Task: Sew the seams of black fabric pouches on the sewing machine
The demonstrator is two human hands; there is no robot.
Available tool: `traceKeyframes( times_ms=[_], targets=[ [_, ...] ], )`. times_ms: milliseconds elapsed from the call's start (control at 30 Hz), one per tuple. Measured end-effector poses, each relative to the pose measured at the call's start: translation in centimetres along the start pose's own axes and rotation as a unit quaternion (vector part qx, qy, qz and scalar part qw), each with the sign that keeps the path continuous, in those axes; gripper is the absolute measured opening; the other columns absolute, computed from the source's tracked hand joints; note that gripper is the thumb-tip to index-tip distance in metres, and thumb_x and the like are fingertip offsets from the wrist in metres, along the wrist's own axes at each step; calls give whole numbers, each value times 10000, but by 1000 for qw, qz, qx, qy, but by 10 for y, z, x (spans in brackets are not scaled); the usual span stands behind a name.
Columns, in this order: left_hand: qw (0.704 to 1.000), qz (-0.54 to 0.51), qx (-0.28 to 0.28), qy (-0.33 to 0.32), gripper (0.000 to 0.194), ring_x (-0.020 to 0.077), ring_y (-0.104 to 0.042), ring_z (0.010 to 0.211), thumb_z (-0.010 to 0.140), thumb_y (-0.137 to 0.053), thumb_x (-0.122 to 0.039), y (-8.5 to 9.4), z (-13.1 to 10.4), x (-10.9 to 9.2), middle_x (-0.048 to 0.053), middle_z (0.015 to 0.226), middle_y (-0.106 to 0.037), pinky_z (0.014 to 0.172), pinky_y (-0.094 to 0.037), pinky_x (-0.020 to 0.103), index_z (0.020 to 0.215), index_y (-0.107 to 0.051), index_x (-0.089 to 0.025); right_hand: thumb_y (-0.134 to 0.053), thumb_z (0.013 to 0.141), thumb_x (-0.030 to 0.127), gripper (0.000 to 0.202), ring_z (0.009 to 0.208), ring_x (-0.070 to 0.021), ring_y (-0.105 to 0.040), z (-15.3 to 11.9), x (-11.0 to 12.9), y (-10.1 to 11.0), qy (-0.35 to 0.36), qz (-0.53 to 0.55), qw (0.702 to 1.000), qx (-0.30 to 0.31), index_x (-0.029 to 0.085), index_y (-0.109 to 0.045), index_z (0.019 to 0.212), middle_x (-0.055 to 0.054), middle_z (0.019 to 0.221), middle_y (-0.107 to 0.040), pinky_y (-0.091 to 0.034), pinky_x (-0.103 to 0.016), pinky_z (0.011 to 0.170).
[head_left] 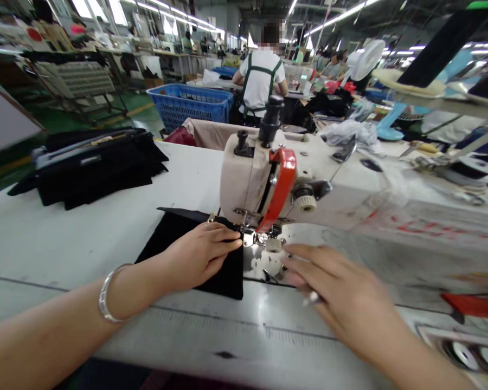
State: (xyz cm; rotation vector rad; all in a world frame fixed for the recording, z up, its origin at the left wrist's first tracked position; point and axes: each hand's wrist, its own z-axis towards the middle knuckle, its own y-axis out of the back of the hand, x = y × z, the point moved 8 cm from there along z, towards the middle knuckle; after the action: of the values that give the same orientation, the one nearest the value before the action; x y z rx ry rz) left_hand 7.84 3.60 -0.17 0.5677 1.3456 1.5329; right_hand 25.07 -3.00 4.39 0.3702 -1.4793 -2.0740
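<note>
Head view: sewing machine; at its left, left hand pressed black cloth, fingers flat, work seemingly unfinished; before it, right hand curved loosely, hold unclear.

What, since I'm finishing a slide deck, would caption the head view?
Left hand on black cloth at a sewing machine, blurred right hand nearby, black pieces piled farther left.

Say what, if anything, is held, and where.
The left hand holds down the black cloth near its right edge; whether the blurred right hand holds anything is unclear.
</note>
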Motion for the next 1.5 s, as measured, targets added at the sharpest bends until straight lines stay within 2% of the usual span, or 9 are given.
traceKeyframes(
  times_ms=[167, 300, 433, 600, 667, 767, 833, 1067, 1500],
  targets=[
    [1000, -7, -8, 6, 385, 249, -594, 1158, 915, -444, -112, 2, 0, 1, 75, 1245, -667, 1025, -484, 430, 1238, -645, -173, -546, 939, 204, 315, 1005, -278, -628, 41, -6, -65, -38, -42, 995, 79, 195, -616, 1246, -108, 1187, -666, -561, -378, 737],
    [1000, 2, -21, -8, 387, 239, -613, 1115, 899, -438, -103, 5, 1, 0, 83, 1219, -675, 999, -496, 408, 1220, -646, -164, -496, 957, 229, 250, 863, -262, -657, 41, -11, -80, -70, -59, 990, 107, 208, -673, 1132, -118, 1122, -681, -536, -358, 643],
    [999, 13, -39, -6, 377, 227, -620, 1081, 892, -429, -96, 9, 4, 0, 90, 1169, -688, 983, -498, 384, 1192, -650, -153, -497, 941, 217, 283, 818, -261, -655, 40, -11, -78, -78, -58, 989, 109, 205, -665, 1169, -122, 999, -693, -507, -333, 600],
    [1000, 9, -28, -4, 391, 237, -617, 1085, 889, -437, -105, 8, 4, -1, 86, 1185, -683, 978, -494, 399, 1218, -641, -162, -488, 928, 189, 302, 880, -261, -652, 39, -8, -73, -64, 3, 995, 76, 215, -655, 1177, -123, 1075, -695, -509, -342, 673],
    [1000, 6, -24, 2, 398, 239, -612, 1100, 888, -440, -103, 7, 3, 0, 84, 1198, -679, 989, -487, 407, 1228, -637, -167, -501, 918, 214, 232, 838, -234, -661, 38, -15, -59, -85, 50, 995, -1, 215, -679, 1067, -93, 989, -715, -497, -313, 676],
    [1000, 3, -17, 3, 395, 236, -608, 1108, 891, -442, -102, 5, 3, 1, 84, 1213, -674, 996, -481, 410, 1228, -635, -171, -529, 883, 278, 168, 613, -198, -628, 30, -36, -33, -171, 69, 971, -155, 192, -661, 824, -54, 704, -686, -437, -278, 561],
    [1000, 2, -16, -3, 393, 235, -607, 1107, 895, -436, -106, 4, 4, 1, 86, 1216, -673, 998, -481, 410, 1231, -632, -168, -524, 858, 290, 209, 497, -184, -575, 28, -45, -25, -205, 56, 958, -193, 204, -604, 686, -31, 565, -625, -368, -270, 486],
    [1000, 12, -7, -14, 390, 253, -597, 1119, 921, -421, -120, 2, 3, 0, 93, 1241, -661, 999, -479, 431, 1255, -621, -154, -482, 803, 313, 234, 441, -173, -492, 34, -49, -25, -218, 42, 954, -200, 231, -517, 587, -21, 486, -552, -288, -269, 461],
    [1000, 13, 4, -6, 406, 258, -572, 1153, 916, -438, -128, 0, -1, 1, 80, 1255, -650, 1022, -473, 450, 1277, -615, -180, -469, 792, 294, 189, 466, -185, -471, 32, -49, -29, -222, 41, 955, -194, 232, -550, 634, -26, 518, -549, -290, -275, 475]
  ],
)
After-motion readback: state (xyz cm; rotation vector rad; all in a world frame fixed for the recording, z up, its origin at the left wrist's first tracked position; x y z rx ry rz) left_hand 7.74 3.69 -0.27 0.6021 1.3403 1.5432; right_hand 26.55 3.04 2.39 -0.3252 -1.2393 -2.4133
